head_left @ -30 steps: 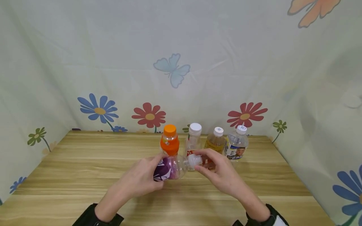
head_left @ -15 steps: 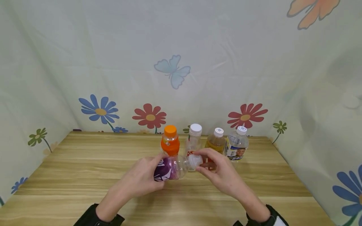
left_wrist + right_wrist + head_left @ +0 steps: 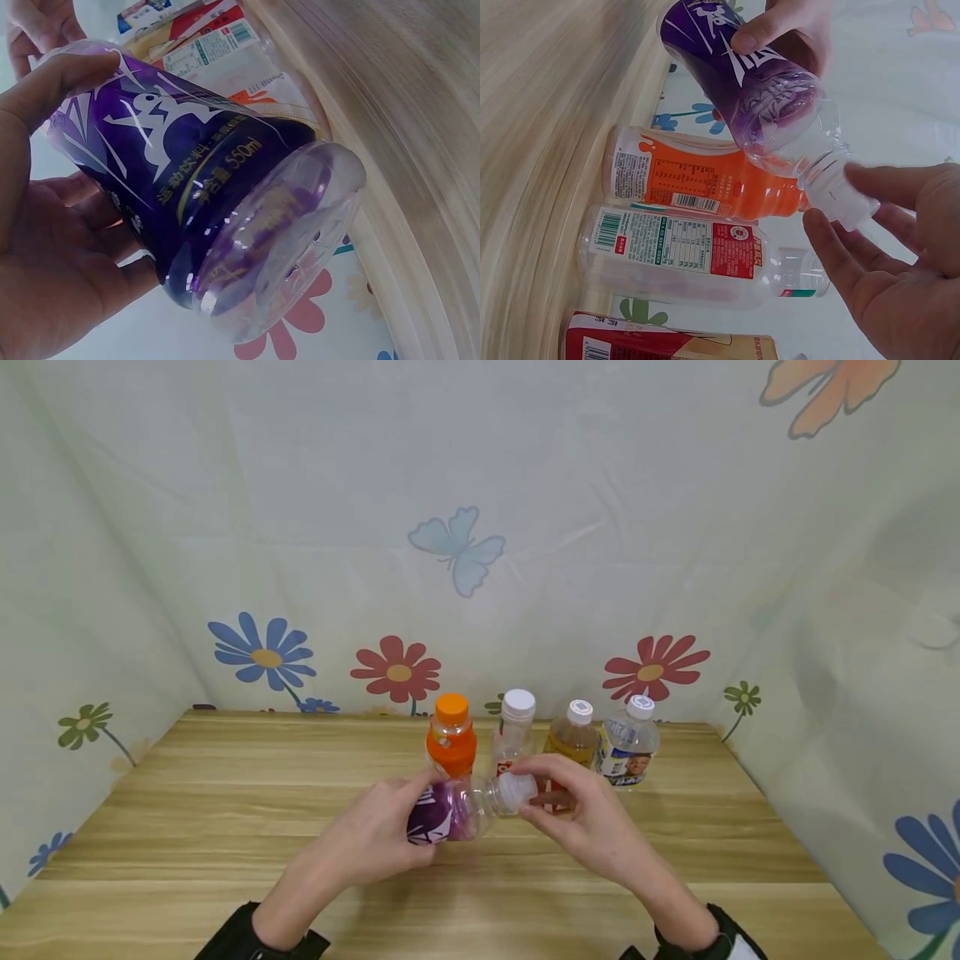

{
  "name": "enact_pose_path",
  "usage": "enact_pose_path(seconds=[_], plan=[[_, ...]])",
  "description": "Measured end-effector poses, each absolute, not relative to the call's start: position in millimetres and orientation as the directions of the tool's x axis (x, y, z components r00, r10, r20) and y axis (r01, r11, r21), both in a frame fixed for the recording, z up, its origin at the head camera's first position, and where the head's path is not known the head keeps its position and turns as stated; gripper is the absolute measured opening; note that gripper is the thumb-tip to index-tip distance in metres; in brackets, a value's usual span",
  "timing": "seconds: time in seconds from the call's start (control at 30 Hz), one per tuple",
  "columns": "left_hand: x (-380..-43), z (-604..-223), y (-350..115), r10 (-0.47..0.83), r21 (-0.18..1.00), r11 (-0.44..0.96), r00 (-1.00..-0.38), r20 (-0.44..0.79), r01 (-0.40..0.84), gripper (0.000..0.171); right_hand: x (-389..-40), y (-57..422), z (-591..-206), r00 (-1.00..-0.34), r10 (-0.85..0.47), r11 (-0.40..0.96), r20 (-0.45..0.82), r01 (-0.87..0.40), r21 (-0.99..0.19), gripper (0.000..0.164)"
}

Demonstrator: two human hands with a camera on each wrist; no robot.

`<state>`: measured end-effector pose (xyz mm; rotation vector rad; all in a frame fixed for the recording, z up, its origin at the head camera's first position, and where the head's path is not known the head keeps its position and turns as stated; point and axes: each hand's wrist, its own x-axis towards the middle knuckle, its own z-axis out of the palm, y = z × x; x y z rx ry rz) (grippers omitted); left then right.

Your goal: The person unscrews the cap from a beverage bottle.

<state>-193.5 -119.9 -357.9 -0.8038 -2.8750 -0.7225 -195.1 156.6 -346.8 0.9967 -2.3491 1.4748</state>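
My left hand [image 3: 375,831] grips a clear plastic drink bottle [image 3: 172,165] around its dark purple label. The bottle lies almost level above the table, its base to the left and its neck to the right. At the neck, my right hand [image 3: 592,818] pinches a translucent white cap [image 3: 844,202] between thumb and fingertips. In the left wrist view the clear bottle base [image 3: 285,240] faces the camera, and no liquid shows inside. Part of the label is covered by the left fingers.
Behind the hands stands a row of capped bottles: an orange one [image 3: 452,739], a clear one with a white cap [image 3: 517,703], one with amber liquid [image 3: 570,739] and a clear labelled one [image 3: 628,747]. The wooden table [image 3: 262,793] meets a flowered curtain [image 3: 300,527].
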Motion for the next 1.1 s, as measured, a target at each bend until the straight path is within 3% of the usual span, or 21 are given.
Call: enact_pose_path(seconds=[0.1,0.43,0.77,1.1], plan=[[-193.2,-358.6,-120.4,0.468,0.431,0.752,-0.865,0.182,0.498,0.073,-194.9,156.3,-347.2,-0.763,-0.426,0.294,0.486,-0.625,-0.723,0.037],[-192.0,-358.9,-120.2,0.482,0.414,0.742,-0.849,0.217,0.528,0.070,-193.4,155.9,-345.8,-0.885,-0.320,0.485,0.338,-0.459,-0.745,0.032],[-192.9,-359.5,-118.0,0.488,0.396,0.741,-0.840,0.236,0.542,0.071,-194.4,155.9,-350.9,-0.856,-0.348,0.467,0.383,-0.512,-0.720,0.025],[-193.0,-360.7,-118.3,0.480,0.401,0.739,-0.841,0.249,0.541,0.072,-194.0,156.7,-348.4,-0.803,-0.407,0.387,0.436,-0.584,-0.713,0.034]])
